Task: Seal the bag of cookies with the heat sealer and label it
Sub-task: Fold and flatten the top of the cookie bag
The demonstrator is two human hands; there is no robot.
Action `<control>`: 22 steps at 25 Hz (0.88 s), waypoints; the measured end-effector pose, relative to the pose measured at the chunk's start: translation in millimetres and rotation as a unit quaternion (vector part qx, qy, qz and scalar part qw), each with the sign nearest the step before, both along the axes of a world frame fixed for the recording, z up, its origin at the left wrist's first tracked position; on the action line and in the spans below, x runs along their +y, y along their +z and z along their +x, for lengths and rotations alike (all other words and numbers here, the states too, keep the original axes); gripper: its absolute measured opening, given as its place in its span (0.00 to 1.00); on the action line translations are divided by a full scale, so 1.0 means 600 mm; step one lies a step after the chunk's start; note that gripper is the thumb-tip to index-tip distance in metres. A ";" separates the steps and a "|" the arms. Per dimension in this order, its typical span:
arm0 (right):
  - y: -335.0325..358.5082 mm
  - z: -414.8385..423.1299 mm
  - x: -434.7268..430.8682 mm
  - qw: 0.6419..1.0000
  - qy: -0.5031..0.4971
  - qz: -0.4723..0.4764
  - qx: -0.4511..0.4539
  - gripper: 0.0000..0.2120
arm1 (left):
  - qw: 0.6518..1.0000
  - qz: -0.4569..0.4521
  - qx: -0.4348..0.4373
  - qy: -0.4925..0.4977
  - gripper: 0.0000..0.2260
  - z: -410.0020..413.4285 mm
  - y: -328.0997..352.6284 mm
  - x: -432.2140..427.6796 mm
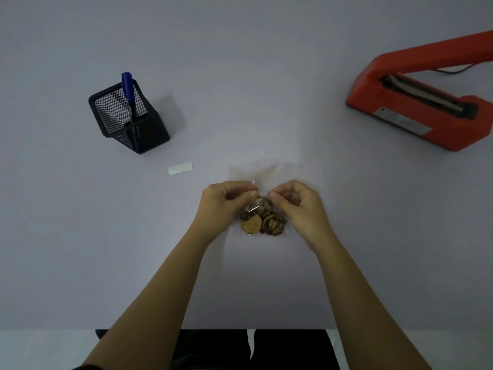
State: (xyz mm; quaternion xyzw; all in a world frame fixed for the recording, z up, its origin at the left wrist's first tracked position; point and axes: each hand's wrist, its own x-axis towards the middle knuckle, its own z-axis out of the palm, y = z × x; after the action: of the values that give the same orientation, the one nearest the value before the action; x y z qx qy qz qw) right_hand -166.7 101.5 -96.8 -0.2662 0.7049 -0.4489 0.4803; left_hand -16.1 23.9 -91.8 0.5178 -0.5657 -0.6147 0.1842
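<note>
Nearest you, your two forearms reached out over the near edge of the tabletop (80, 236), and between them your left hand (224, 201) and right hand (298, 204) each had thumb and fingertips pinched on the clear film of the bag of cookies (262, 218), just above where the cookies sat. The bag lay in the middle of the tabletop, its loose open top spread flat toward the far side and its filled bottom toward you. The film was so clear that you could not tell exactly where its mouth edge ran, and that was the first risk: if you gathered it unevenly, a fold or wrinkle would likely have gone under the sealing bar and left a gap in the weld. The cookies were stacked close under your pinch, so tipping the bag on the way across could have let one slide up into the seal zone or spill crumbs there. The red heat sealer (426, 102) stood well apart at the far right with its arm raised, so the bag had a long carry, and a light pinch on slick film could have slipped. The sealer's bar would also be hot once pressed, and fingers held too near the mouth would have been in its way. The small white label (180, 168) lay loose to the left, near the black mesh pen holder (128, 116) with the blue marker (128, 89), and a passing sleeve or draught could have shifted it.
</note>
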 end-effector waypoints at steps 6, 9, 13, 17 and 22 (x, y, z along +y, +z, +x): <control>0.000 0.020 0.011 0.999 -0.027 -0.013 0.042 0.04 | 0.958 -0.249 -0.142 -0.024 0.09 -0.016 -0.020 0.025; -0.003 0.040 0.011 0.990 -0.093 -0.028 0.102 0.06 | 0.934 -0.334 -0.129 -0.015 0.11 -0.015 -0.041 0.041; -0.012 0.064 0.005 0.973 -0.143 -0.045 0.176 0.08 | 0.914 -0.388 -0.117 0.015 0.19 -0.014 -0.044 0.039; -0.021 0.074 0.004 0.958 -0.150 -0.053 0.240 0.11 | 0.908 -0.402 -0.120 0.003 0.14 -0.010 -0.051 0.040; -0.018 0.060 0.006 0.975 -0.098 -0.051 0.191 0.09 | 0.931 -0.345 -0.121 -0.008 0.14 0.000 -0.049 0.041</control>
State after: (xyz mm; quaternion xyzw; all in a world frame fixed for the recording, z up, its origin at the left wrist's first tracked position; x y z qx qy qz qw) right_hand -130.6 105.1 -107.5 -0.3008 0.7823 -0.4701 0.2765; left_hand -16.2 48.7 -121.3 0.4883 -0.7650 -0.3154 0.2773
